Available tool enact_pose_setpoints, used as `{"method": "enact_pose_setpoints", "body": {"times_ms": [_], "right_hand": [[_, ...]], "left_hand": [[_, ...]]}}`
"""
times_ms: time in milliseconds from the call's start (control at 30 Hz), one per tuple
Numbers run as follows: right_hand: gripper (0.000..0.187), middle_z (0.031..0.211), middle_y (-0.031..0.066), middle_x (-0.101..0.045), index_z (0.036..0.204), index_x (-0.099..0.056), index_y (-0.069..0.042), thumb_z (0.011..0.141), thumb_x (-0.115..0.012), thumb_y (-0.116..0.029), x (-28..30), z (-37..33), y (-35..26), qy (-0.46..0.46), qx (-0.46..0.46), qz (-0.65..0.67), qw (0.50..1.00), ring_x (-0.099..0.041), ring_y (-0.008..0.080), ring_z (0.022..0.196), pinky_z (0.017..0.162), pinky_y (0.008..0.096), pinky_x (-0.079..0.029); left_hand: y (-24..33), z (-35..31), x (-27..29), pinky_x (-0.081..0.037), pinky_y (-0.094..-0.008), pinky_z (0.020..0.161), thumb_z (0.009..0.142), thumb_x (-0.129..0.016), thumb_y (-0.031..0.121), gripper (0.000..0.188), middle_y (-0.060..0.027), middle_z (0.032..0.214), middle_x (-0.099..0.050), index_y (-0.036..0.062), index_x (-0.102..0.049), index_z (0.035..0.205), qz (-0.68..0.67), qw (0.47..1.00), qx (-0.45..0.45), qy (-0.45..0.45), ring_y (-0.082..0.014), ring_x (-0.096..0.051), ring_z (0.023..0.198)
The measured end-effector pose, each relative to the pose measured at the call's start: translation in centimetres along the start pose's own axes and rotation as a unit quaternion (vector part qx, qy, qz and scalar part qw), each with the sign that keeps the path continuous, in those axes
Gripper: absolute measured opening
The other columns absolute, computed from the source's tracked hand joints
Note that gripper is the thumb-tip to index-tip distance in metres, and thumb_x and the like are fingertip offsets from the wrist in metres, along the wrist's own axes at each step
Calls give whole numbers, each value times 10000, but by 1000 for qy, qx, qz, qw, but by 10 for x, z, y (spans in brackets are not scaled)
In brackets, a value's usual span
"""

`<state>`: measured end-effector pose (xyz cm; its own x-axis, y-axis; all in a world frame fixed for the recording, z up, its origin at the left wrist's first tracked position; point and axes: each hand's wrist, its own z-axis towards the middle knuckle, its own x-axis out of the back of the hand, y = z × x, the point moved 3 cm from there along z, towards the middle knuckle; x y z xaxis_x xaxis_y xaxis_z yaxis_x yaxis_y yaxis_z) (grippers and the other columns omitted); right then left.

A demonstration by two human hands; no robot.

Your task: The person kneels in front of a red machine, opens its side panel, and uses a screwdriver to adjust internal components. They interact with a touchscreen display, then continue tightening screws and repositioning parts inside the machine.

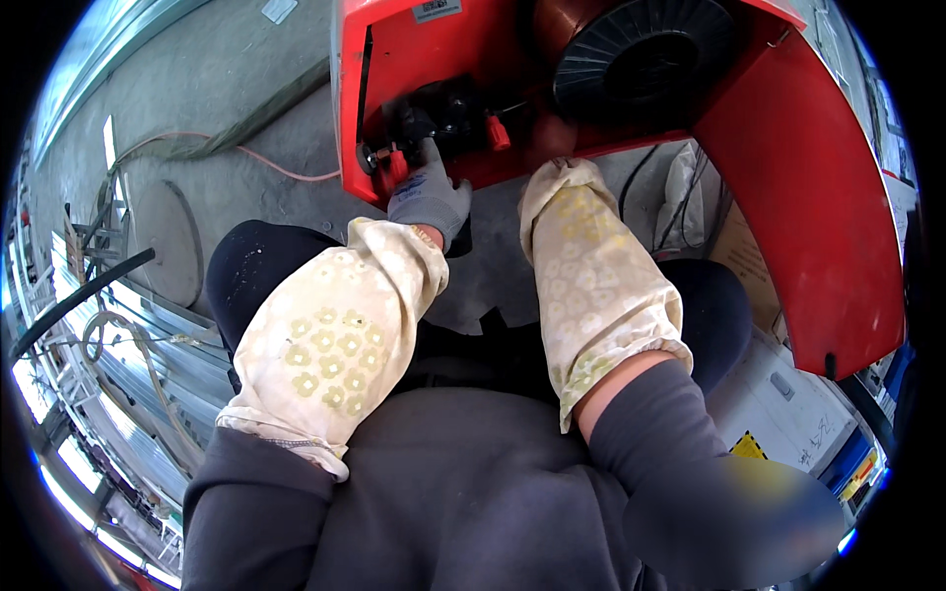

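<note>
A red metal case (pixel 349 98) with its side panel swung out stands in front of me. Inside, at the left, sits a dark wire-feed mechanism (pixel 453 110) with red knobs (pixel 499 133). My left hand (pixel 432 195), in a grey glove, reaches up to this mechanism. One finger stretches toward its dark parts and the thumb stands apart; the other fingers are hard to make out. My right hand (pixel 552 138) is in the shadow inside the case, between the mechanism and a black wire spool (pixel 645 59). Its fingers are too dim to read.
The open red panel (pixel 803 187) hangs at the right. Beyond it lie a cardboard box (pixel 739 251) and a white case (pixel 788 404). Dark cables (pixel 641 172) run beneath the red case. A reddish hose (pixel 286 169) and a round disc (pixel 166 241) lie on the floor at left.
</note>
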<state>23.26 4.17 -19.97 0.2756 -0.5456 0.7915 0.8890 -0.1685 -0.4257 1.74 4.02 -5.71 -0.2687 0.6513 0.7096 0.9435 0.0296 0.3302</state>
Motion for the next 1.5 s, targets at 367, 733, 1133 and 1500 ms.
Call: {"method": "enact_pose_setpoints", "body": {"times_ms": [367, 733, 1133, 1500], "right_hand": [[86, 726, 41, -596, 873, -626, -73, 821, -677, -121, 13, 11, -23, 43, -406, 592, 695, -600, 167, 640, 546, 321, -472], [108, 795, 85, -622, 902, -639, -82, 817, -667, -144, 31, 12, -29, 34, -83, 231, 969, -587, 218, 712, 627, 360, -455], [198, 934, 212, -651, 970, -670, -71, 798, -618, -154, -2, -5, 9, -35, -239, 372, 896, -593, 421, 946, 874, 497, -441], [201, 904, 180, -655, 973, -669, -85, 776, -650, -123, 7, -1, -14, -46, -183, 285, 940, -623, 390, 868, 756, 481, -480]], "left_hand": [[10, -3, 14, -526, -442, 827, 862, -611, 337, 895, -250, 1024, -672, -27, -60, 1465, 106, 994, 14, -25, -366, -678, 919], [-3, 10, 2, -533, -433, 817, 873, -600, 306, 883, -237, 1012, -684, -29, -36, 1466, 141, 989, 34, -35, -363, -687, 909], [-4, 14, -6, -521, -425, 856, 875, -577, 267, 865, -243, 1026, -683, -37, -23, 1465, 143, 988, 44, -32, -351, -686, 942], [-6, 11, 0, -520, -435, 852, 876, -587, 272, 822, -254, 1012, -680, -37, -86, 1450, 144, 988, 49, -30, -359, -685, 940]]}}
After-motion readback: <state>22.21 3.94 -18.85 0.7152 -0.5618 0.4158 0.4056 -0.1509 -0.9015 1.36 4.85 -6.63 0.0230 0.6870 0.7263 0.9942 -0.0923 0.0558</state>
